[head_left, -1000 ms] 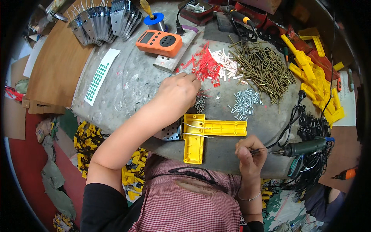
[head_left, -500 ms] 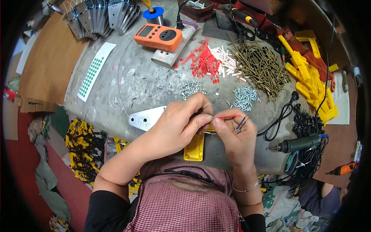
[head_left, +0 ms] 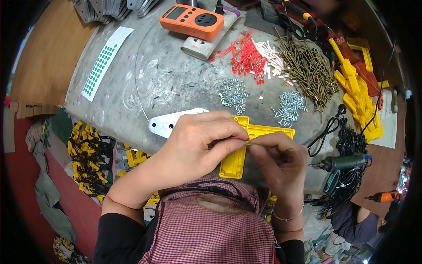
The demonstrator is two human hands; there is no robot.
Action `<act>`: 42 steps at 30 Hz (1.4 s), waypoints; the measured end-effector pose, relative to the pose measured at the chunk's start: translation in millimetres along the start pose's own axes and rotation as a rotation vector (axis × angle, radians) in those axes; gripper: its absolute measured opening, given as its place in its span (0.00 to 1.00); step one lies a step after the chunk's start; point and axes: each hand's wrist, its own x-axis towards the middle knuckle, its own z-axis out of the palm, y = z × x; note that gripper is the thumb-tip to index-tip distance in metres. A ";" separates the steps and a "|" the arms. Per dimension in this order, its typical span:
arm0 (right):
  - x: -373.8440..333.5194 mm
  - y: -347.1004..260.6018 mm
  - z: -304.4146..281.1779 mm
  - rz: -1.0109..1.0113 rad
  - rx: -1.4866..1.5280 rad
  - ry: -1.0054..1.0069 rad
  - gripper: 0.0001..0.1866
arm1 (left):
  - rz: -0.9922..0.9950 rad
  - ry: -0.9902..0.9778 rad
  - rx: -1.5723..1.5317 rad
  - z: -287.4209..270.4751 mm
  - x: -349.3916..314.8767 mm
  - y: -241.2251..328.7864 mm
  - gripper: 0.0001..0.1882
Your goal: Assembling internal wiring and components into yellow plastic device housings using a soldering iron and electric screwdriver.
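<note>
A thin red wire [head_left: 237,138] is pinched in my left hand [head_left: 200,141], between thumb and forefinger. My right hand [head_left: 281,160] pinches at the wire's end, the fingertips of both hands almost meeting. Exactly what lies between the right fingertips is too small to make out. Below the hands a T-shaped yellow plastic housing [head_left: 233,165] lies on the bench, partly covered by them. A flat silver metal plate with holes [head_left: 159,126] sticks out beside my left wrist.
Beyond the hands are piles of nuts [head_left: 234,94], small screws [head_left: 290,107], red-leaded parts [head_left: 247,57], white sleeves [head_left: 273,59] and long brass-coloured screws [head_left: 312,72]. An orange meter [head_left: 192,21] rests on a power strip. Right: a dark green power screwdriver [head_left: 340,163], black cables [head_left: 349,136] and yellow housings [head_left: 358,92].
My view has shifted, so the bench items sit higher. The red wire, earlier stretching across my right fingers with a dark blue piece near them, now runs mainly into my left hand.
</note>
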 end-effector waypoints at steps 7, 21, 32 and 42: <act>-2.5 1.3 -9.8 -0.048 -0.600 -0.189 0.07 | -0.004 0.055 0.171 4.7 -2.7 2.7 0.05; -10.1 10.4 -3.3 -0.286 -0.365 0.041 0.13 | -0.106 -0.039 0.169 19.5 0.6 10.5 0.05; -6.8 10.3 -7.4 0.033 -0.157 -0.152 0.01 | 0.088 0.012 0.234 21.1 -4.5 4.2 0.08; -5.6 25.5 2.6 0.180 0.370 -0.005 0.08 | -0.120 -0.008 -0.041 13.9 -1.0 1.0 0.03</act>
